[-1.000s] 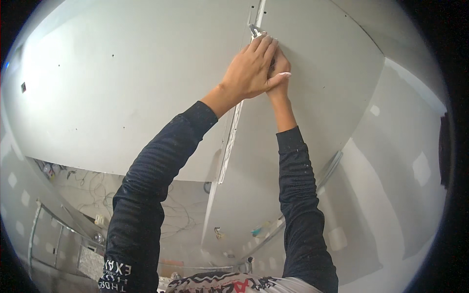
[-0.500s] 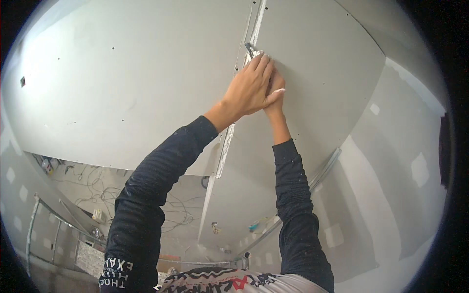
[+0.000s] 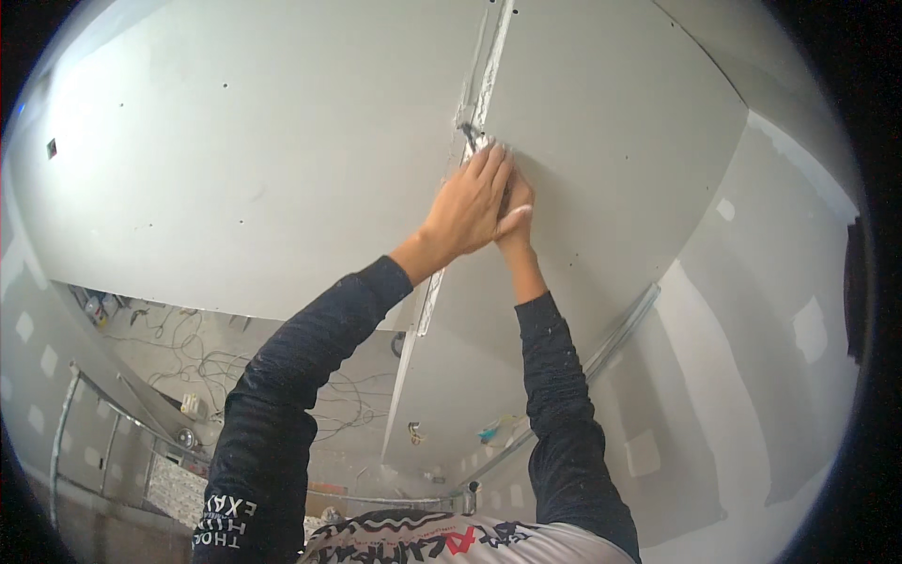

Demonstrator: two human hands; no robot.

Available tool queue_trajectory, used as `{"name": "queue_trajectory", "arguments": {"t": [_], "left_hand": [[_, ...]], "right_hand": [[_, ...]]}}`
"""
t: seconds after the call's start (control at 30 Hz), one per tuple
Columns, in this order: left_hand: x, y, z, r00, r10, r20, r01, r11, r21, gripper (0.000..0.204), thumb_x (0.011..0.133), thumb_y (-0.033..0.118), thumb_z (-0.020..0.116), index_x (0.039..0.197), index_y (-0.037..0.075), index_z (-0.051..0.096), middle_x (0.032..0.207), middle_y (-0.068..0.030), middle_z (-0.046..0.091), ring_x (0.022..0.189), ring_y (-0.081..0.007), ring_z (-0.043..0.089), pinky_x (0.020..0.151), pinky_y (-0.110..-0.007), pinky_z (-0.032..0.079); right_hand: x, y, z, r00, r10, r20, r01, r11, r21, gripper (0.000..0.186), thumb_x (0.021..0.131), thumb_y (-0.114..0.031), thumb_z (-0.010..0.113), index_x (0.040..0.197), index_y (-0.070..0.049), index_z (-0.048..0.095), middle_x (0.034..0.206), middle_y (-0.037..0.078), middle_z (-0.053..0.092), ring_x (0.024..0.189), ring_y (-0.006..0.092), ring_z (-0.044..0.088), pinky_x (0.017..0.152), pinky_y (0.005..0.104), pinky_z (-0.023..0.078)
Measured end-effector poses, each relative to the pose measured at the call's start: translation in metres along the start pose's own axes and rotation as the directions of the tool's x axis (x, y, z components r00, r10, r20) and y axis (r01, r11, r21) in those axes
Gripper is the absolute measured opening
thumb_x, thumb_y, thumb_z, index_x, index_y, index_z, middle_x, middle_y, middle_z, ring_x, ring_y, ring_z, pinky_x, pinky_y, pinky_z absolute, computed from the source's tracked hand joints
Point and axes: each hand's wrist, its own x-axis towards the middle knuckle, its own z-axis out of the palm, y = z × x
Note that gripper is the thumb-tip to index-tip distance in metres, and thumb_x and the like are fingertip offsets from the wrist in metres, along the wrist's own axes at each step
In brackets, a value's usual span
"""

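While R hand (image 3: 520, 192) grips a tool (image 3: 469, 134), L hand (image 3: 469, 207) overlaps R, fingers straight; L grip unclear.

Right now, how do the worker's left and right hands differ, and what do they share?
The left hand lies in front, most of its back showing; the right hand is partly hidden behind it. The left hand's wrist slants up from the lower left; the right hand's wrist rises more steeply, from below. Both are bare and at the panel seam.
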Motion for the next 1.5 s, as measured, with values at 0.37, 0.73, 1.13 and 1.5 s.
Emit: {"name": "queue_trajectory", "arguments": {"t": [0.37, 0.73, 1.13, 1.5], "left_hand": [[0.004, -0.029, -0.035, 0.988, -0.021, -0.154, -0.020, 0.966, -0.256, 0.067, 0.096, 0.042, 0.071, 0.140, -0.005, 0.052, 0.138, -0.0235, 0.055, 0.131, -0.0418, 0.051, 0.112, -0.050, 0.042], [0.085, -0.107, -0.046, 0.986, -0.047, -0.157, 0.072, 0.985, 0.157, 0.027, 0.098, 0.020, 0.068, 0.108, -0.004, 0.059, 0.106, -0.0183, 0.065, 0.102, -0.0361, 0.061, 0.090, -0.047, 0.049], [0.068, -0.099, -0.108, 0.924, -0.016, -0.381, -0.056, 0.983, -0.177, 0.008, 0.098, 0.002, 0.065, 0.100, -0.002, 0.059, 0.095, -0.0163, 0.064, 0.087, -0.0347, 0.065, 0.074, -0.044, 0.052], [0.063, -0.143, -0.151, 0.996, 0.013, 0.084, 0.001, 0.986, -0.165, 0.024, 0.098, 0.020, 0.073, 0.113, 0.002, 0.073, 0.123, -0.0130, 0.071, 0.118, -0.0312, 0.064, 0.108, -0.043, 0.049]], "right_hand": [[-0.020, 0.001, -0.012, 0.957, 0.215, -0.195, -0.199, 0.975, 0.099, 0.031, 0.104, -0.009, 0.060, 0.133, 0.003, 0.061, 0.119, 0.014, 0.068, 0.107, 0.0233, 0.066, 0.088, 0.0341, 0.055], [0.038, -0.029, -0.053, 0.957, 0.190, -0.220, -0.164, 0.977, 0.133, 0.038, 0.101, -0.010, 0.065, 0.136, 0.005, 0.059, 0.119, 0.016, 0.070, 0.104, 0.0240, 0.067, 0.089, 0.0370, 0.055], [0.182, -0.033, -0.024, 0.966, -0.128, -0.227, 0.129, 0.992, -0.007, 0.032, 0.097, -0.010, 0.066, 0.127, 0.001, 0.068, 0.121, 0.019, 0.073, 0.109, 0.0367, 0.071, 0.094, 0.0424, 0.055], [0.184, -0.032, -0.016, 0.946, -0.247, -0.208, 0.207, 0.958, -0.196, 0.028, 0.096, -0.009, 0.066, 0.123, -0.002, 0.070, 0.117, 0.019, 0.073, 0.106, 0.0405, 0.070, 0.091, 0.0457, 0.055]]}}
